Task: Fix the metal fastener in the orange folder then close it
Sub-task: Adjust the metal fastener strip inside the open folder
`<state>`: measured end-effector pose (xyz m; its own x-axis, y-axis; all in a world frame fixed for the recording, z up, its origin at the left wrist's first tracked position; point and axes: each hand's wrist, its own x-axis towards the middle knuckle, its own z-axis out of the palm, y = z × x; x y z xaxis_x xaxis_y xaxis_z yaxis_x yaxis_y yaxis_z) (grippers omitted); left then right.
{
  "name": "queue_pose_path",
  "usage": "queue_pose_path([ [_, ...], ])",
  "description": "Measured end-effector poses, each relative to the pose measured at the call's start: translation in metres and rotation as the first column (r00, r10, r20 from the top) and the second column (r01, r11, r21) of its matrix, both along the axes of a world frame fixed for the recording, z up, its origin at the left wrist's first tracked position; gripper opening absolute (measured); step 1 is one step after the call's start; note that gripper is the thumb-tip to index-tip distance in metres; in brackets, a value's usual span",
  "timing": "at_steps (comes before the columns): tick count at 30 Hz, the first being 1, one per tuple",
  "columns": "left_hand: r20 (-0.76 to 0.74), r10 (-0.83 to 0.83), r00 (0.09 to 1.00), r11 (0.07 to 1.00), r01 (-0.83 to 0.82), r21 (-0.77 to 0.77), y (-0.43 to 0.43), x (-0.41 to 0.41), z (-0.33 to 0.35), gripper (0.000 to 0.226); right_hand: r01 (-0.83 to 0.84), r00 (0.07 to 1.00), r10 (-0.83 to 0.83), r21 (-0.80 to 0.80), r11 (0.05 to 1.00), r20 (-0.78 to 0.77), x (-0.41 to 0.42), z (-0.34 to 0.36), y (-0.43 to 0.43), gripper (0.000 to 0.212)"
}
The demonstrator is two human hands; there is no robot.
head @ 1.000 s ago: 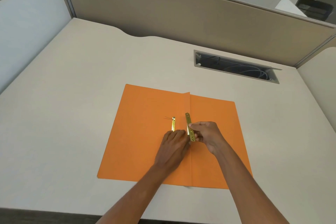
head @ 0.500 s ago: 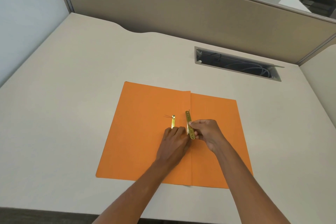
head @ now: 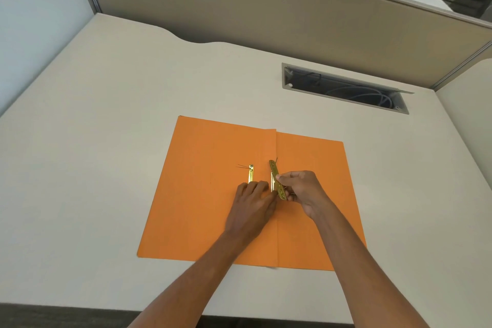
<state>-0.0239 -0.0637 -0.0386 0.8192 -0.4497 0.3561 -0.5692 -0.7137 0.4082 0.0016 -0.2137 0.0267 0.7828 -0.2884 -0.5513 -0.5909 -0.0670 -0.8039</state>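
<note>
Your right hand (head: pixel 300 189) pinches the fastener bar (head: pixel 277 178), left hand (head: pixel 253 200) flat on the open orange folder (head: pixel 202 194); fixing unfinished, closing left.

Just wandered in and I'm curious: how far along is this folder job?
Early to middle. Done: the orange folder lies open flat on the desk, and a brass strip rests on its left leaf. In hand: the right hand pinches the brass fastener bar by the centre crease, while the left hand presses the folder down. Left: seating the bar, then closing the folder.
</note>
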Motion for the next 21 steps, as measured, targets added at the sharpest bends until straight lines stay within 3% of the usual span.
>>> queue_pose_path([
  [21,-0.019,0.006,1.000,1.000,-0.006,0.022,0.0005,-0.0006,-0.0004,0.026,0.002,1.000,-0.002,0.018,1.000,0.010,-0.0004,-0.0040,-0.0014,0.014],
])
